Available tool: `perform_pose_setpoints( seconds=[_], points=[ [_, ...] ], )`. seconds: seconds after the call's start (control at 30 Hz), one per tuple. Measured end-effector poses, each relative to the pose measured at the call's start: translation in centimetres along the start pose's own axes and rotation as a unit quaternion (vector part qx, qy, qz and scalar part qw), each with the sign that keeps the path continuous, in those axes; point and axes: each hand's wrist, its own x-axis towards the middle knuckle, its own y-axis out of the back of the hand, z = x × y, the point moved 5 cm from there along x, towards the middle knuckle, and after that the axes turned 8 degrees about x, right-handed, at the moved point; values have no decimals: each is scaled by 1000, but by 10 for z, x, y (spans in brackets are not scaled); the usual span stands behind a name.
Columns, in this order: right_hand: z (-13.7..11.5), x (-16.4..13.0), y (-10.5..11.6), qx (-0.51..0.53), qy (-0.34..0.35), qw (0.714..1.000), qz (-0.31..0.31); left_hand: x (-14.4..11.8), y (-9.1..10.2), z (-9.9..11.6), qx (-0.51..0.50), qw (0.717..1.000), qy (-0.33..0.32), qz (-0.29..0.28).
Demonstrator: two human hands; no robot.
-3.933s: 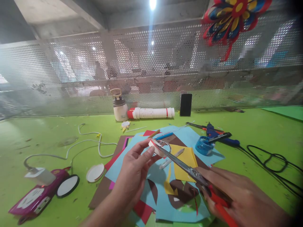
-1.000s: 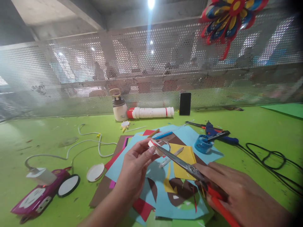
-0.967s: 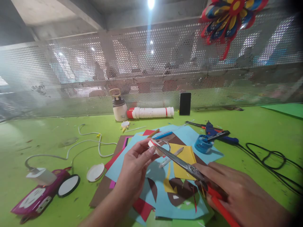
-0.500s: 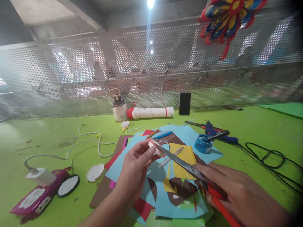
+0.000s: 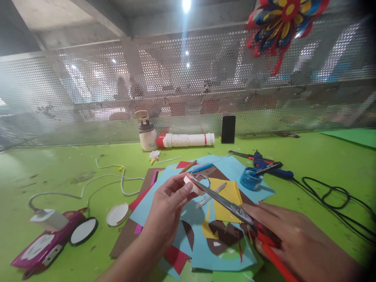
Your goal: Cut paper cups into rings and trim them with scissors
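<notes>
My left hand (image 5: 170, 199) pinches a small white ring with a red edge (image 5: 190, 183) between thumb and fingers, above the middle of the paper pile. My right hand (image 5: 296, 235) is wrapped round the red handles of a pair of scissors (image 5: 235, 209). Their metal blades point up and left, with the tips at the ring's rim. Whether the blades have paper between them is too small to tell. Below the hands lie light blue paper (image 5: 199, 248) with cut-outs, a yellow sheet (image 5: 227, 199) and a whitish pen-like tool (image 5: 212, 195).
To the left are a purple power strip (image 5: 44, 243) with a white plug and cable, a black-rimmed disc (image 5: 84, 231) and a white disc (image 5: 117, 214). At right sit a blue tape roll (image 5: 250, 179) and a corded blue glue gun (image 5: 283, 172). Behind stand a spray bottle (image 5: 147, 135) and a phone (image 5: 228, 129).
The whole view has shifted very slightly. Both hands, the ring and the scissors keep nearly the same places relative to each other.
</notes>
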Motion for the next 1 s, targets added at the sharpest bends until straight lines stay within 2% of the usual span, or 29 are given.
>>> perform_pose_setpoints(
  seconds=[0.1,0.2,0.3,0.7,1.0],
  points=[
    [2,-1,-2,10,-33,999,0,1,2,0,0,1000,3,19],
    [4,-3,-4,7,-47,999,4,2,2,-2,-4,1000,4,12],
    [5,-6,-6,4,-46,999,-1,2,2,-3,-5,1000,-2,-2],
    [3,-7,-7,-14,-33,999,3,0,-1,-4,11,1000,1,-2],
    [5,-12,-14,4,-50,999,-11,0,3,-5,21,998,-22,52]
  ],
)
